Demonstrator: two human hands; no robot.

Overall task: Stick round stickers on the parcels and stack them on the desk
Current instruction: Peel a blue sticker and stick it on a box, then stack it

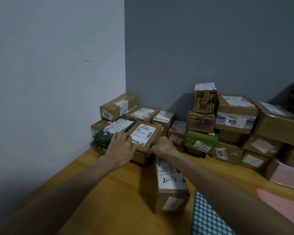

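Note:
A flat brown parcel [143,133] with a white shipping label and a small blue round sticker at its near corner rests on another carton in the corner stack. My left hand [121,147] lies flat against its left side and near edge. My right hand [162,146] grips its right near corner. Both hands hold this parcel. A long brown parcel [170,187] marked "2-3", with a blue sticker on its right edge, lies on the wooden desk [109,192] below my right forearm. A teal sheet of round stickers [207,217] lies at the near edge.
Cartons are stacked along the back wall: a dark green box [109,134] left of the held parcel, a light green parcel [200,141], a tall pile with a "004" box [234,114] and a pink box [283,173] at right. A pink sticker sheet [282,202] lies near right.

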